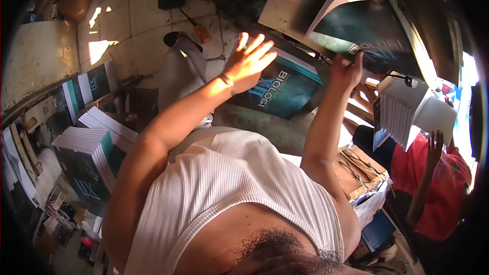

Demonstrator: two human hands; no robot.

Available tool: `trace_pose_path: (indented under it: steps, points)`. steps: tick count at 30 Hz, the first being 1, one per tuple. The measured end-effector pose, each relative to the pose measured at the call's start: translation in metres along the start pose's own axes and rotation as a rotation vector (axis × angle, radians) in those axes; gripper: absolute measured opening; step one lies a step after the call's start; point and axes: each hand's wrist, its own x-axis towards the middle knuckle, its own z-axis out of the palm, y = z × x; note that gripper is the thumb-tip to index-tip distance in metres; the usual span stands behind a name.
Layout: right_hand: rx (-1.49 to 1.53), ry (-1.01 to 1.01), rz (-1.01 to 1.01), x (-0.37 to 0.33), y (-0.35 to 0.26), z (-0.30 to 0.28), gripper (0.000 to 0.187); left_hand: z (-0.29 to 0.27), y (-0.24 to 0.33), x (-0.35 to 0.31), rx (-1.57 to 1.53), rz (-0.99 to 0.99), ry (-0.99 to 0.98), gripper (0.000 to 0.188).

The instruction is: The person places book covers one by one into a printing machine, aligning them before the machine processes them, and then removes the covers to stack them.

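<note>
My left hand (pixel 248 63) is open, its fingers spread and lit by the sun, over the left edge of a stack of dark teal books (pixel 288 91). From this view I cannot tell whether it touches the stack. My right hand (pixel 348 71) pinches the near edge of another dark teal book (pixel 361 28), thumb toward the cover. That book is raised and slightly blurred, with pale pages showing along its far left side. It lies over or just in front of a pale board (pixel 290 2); the contact is hidden.
More teal books stand in stacks (pixel 84 155) at my left, beside a wooden frame (pixel 28 137). On the right, a person in a red shirt (pixel 433 188) is beside a pile of books (pixel 397 114). A wooden crate (pixel 361 173) sits near my right elbow. An orange socket block (pixel 202 33) lies on the tiled floor.
</note>
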Motion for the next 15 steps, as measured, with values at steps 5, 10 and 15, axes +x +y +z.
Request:
trace_pose_path:
  steps: [5,10,15]
  points:
    - [-0.054,0.12,0.119,-0.056,0.001,-0.024,0.007,-0.029,-0.024,-0.049,-0.326,-0.21,0.316,0.045]
    - [-0.866,-0.45,0.084,-0.099,-0.024,0.009,0.032,-0.041,-0.049,-0.102,-0.514,-0.582,0.359,0.045]
    - [-1.809,-1.256,-0.405,-0.104,0.009,0.036,0.046,-0.054,-0.049,-0.115,-0.411,-0.665,0.347,0.045]
